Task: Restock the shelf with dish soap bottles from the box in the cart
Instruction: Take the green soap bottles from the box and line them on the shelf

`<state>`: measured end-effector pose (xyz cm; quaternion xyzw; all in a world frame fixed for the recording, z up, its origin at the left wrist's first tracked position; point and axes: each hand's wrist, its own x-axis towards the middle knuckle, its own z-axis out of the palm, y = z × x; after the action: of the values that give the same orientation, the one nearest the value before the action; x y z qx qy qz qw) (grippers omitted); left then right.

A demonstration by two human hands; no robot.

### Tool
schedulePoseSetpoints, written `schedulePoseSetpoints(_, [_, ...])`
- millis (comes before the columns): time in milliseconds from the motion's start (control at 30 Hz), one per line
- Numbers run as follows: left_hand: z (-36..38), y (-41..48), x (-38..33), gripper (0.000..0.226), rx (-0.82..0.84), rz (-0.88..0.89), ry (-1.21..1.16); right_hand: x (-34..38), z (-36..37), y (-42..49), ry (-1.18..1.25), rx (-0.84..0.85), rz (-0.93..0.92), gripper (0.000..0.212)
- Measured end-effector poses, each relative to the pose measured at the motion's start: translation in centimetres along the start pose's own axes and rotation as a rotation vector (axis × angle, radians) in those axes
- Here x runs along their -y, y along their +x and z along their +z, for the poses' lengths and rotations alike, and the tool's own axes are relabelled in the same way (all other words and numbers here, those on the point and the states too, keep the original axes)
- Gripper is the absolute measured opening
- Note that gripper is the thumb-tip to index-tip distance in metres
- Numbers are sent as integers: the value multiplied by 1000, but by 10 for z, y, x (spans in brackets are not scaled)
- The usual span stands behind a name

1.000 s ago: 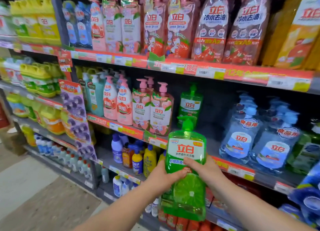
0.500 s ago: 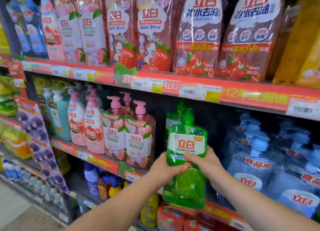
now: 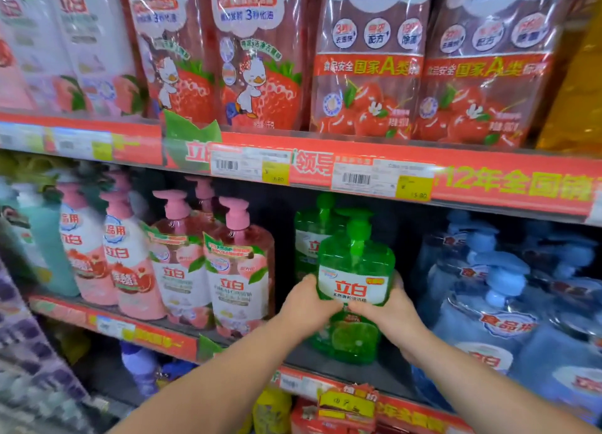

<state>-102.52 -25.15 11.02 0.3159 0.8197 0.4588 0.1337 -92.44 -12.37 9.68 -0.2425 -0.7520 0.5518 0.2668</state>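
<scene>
Both grips were closed round the green dish soap bottle, left hand at its 9 o'clock, right hand at 3 o'clock. It stood upright in the shelf gap between pink bottles and blue bottles, with a shelved green bottle at its 11 o'clock. Release remained; remaining stock could not be judged.

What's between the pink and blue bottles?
Head view: a green soap bottle gripped by the left hand and right hand, a second green bottle behind it.
</scene>
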Motion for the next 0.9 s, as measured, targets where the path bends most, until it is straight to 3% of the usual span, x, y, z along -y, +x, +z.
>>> schedulePoseSetpoints(100, [-28,-4,-10,44,-21,167,139,0,-2,1,-79,-29,-13,78])
schedulePoseSetpoints(267, [-89,-13,-25,46,-357,614,689,-1,-3,5,-147,-110,22,81])
schedulePoseSetpoints(367, [-114,-5,-21,53,-471,645,900,-6,-6,11,-160,-187,42,79])
schedulePoseSetpoints(533, [-126,4,-1,49,-451,657,1170,-11,-4,18,-145,-334,70,70])
schedulePoseSetpoints(733, [-120,9,-6,35,-493,741,1162,-7,-7,39,-88,-386,107,64])
schedulePoseSetpoints(833, [-99,18,-22,49,-426,811,1029,-7,-8,46,-37,-359,178,63])
schedulePoseSetpoints(900, [-78,28,-35,69,-228,664,823,-8,-5,48,-18,-358,196,68])
